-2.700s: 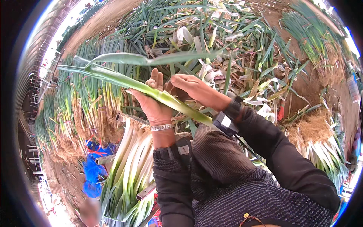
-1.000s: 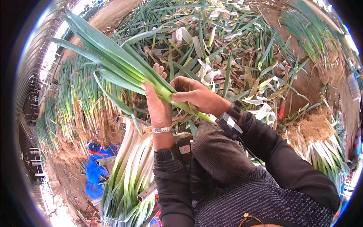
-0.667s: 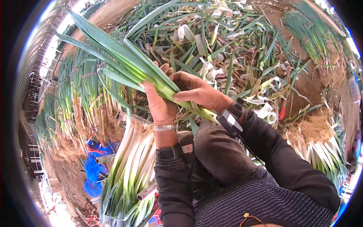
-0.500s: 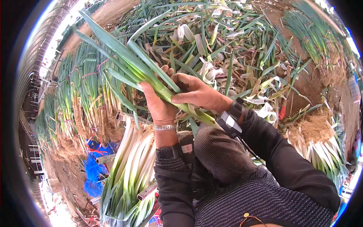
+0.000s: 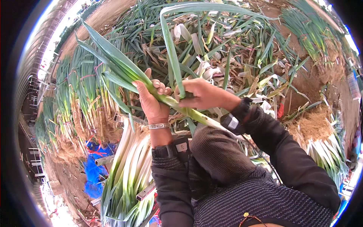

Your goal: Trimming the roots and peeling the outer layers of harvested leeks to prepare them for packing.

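Observation:
My left hand (image 5: 154, 100) is closed around the stalk of a long green onion (image 5: 197, 115), thumb on top. Its dark green leaves point to the far left, and its pale lower end lies over my knee. Pinched in my right hand (image 5: 204, 94) is one outer leaf (image 5: 172, 56) at its base, pulled apart from the other leaves. The leaf rises from my fingers and bends sharply rightward at its top. My right fingertips are partly hidden behind the hand.
Trimmed leaves (image 5: 215, 41) heap in front of me. Close on my left, peeled green onions (image 5: 126, 162) rest on a metal frame (image 5: 145, 192), near a blue plastic sheet (image 5: 93, 172). Tied bundles (image 5: 85, 87) stand at left. More bundles (image 5: 315, 145) with roots lie at right.
My right hand has moved slightly right and pulled the outer leaf away from the stalk; its tip now swings over to the right. My left hand keeps its hold, shifted slightly left.

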Demonstrator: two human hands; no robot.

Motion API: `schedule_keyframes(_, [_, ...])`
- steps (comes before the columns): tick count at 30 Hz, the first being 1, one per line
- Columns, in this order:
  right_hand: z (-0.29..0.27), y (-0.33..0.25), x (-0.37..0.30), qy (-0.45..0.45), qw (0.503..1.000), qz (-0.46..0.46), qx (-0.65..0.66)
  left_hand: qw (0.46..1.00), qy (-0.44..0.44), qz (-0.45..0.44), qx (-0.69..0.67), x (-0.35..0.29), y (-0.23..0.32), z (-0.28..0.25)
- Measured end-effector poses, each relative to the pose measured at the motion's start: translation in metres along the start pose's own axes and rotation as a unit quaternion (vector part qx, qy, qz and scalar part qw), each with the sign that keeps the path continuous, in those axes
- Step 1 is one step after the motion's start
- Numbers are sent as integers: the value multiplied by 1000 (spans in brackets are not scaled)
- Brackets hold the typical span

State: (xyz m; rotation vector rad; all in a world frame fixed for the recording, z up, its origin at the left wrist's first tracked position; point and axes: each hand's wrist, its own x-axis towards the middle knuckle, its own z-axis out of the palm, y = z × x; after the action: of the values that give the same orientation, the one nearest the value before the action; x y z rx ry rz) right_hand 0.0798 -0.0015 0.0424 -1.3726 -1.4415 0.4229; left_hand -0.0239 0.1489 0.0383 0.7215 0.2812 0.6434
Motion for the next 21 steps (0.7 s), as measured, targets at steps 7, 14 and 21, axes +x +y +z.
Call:
schedule_keyframes(7, [-51, -37, -41, 30, 990, 52, 129, 999, 42, 22, 12, 2, 9, -15])
schedule_keyframes(14, [-134, 4, -62, 370, 766, 59, 522, 999, 27, 25, 36, -2, 6, 0])
schedule_keyframes(21, [-12, -6, -15, 71, 987, 112, 88, 999, 20, 11, 39, -3, -2, 11])
